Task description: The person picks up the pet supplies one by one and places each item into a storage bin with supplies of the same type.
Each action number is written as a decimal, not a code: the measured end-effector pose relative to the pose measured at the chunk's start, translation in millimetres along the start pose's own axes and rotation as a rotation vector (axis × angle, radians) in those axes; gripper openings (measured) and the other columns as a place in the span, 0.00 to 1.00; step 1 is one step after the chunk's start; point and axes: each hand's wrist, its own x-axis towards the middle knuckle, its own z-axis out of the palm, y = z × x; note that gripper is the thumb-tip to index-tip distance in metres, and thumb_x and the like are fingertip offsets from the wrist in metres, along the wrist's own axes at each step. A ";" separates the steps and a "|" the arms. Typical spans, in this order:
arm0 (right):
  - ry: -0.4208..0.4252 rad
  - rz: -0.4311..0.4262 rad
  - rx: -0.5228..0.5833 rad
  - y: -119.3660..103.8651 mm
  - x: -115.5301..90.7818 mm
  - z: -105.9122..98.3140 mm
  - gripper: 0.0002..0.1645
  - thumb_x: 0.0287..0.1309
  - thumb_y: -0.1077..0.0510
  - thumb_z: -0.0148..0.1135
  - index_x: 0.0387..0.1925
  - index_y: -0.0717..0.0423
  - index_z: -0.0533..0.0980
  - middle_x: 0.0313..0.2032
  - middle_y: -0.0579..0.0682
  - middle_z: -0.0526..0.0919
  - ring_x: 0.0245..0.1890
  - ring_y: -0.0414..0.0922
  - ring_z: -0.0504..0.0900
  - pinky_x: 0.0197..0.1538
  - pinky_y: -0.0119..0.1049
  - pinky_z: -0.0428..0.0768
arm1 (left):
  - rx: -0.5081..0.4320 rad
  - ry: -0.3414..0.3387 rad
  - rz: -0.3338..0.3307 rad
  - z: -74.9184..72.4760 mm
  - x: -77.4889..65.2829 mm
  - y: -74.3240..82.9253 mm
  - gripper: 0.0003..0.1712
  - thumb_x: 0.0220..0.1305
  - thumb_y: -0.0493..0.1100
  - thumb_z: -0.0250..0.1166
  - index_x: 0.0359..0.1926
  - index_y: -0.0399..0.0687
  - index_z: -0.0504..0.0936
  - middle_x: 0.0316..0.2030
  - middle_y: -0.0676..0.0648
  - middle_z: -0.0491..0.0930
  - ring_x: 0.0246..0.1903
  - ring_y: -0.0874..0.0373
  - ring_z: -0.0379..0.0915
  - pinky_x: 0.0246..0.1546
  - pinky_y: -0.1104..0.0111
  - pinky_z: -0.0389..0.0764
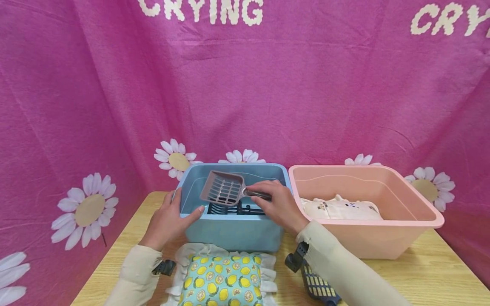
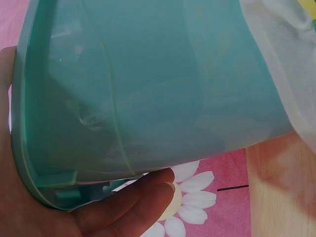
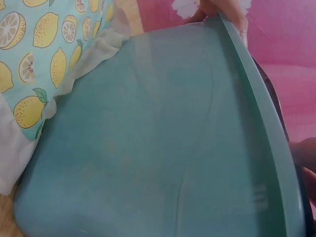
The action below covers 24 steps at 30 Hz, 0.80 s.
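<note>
While in right fingers' (image 1: 266, 186) pinch, scoop (image 1: 225, 189) over blue tub (image 1: 233, 233) behind lemon-print cushion (image 1: 223, 280), spread left fingers (image 2: 143, 207) alongside.

At the centre of the head view, the right hand (image 1: 282, 209) and grey scoop (image 1: 225, 190) cover much of the blue bin (image 1: 235, 234)'s mouth, leaving a way down at its upper right corner. The left hand (image 1: 166, 223) bars its left front corner; a lemon-print cushion (image 1: 223, 280) crowds its front. Near their rims, the bins leave barely a slit. At right, the pink bin (image 1: 367, 240) lies open from above, down to pale cloth (image 1: 342, 209) at its left.
</note>
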 end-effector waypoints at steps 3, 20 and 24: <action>-0.018 0.018 0.000 0.5 2.1 -0.3 0.16 0.55 0.60 0.69 0.47 0.49 0.84 0.46 0.43 0.85 0.47 0.42 0.76 0.49 0.41 0.76 | -0.003 0.000 -0.001 -0.1 0.1 0.4 0.59 0.55 0.74 0.57 0.75 0.44 0.48 0.69 0.37 0.55 0.58 0.34 0.67 0.50 0.39 0.74; -0.118 0.085 0.020 5.4 2.9 1.1 0.15 0.59 0.60 0.66 0.49 0.49 0.83 0.46 0.42 0.84 0.47 0.41 0.75 0.48 0.40 0.76 | 0.000 0.002 0.008 -0.5 -0.3 0.2 0.59 0.56 0.76 0.55 0.75 0.43 0.49 0.68 0.37 0.55 0.57 0.33 0.68 0.49 0.38 0.74; -0.121 0.082 0.022 5.8 3.2 1.4 0.15 0.59 0.60 0.66 0.48 0.48 0.84 0.45 0.42 0.84 0.46 0.41 0.75 0.48 0.40 0.76 | 0.000 0.003 0.006 0.3 0.4 -0.2 0.59 0.55 0.76 0.55 0.75 0.44 0.49 0.68 0.37 0.55 0.57 0.33 0.68 0.49 0.38 0.74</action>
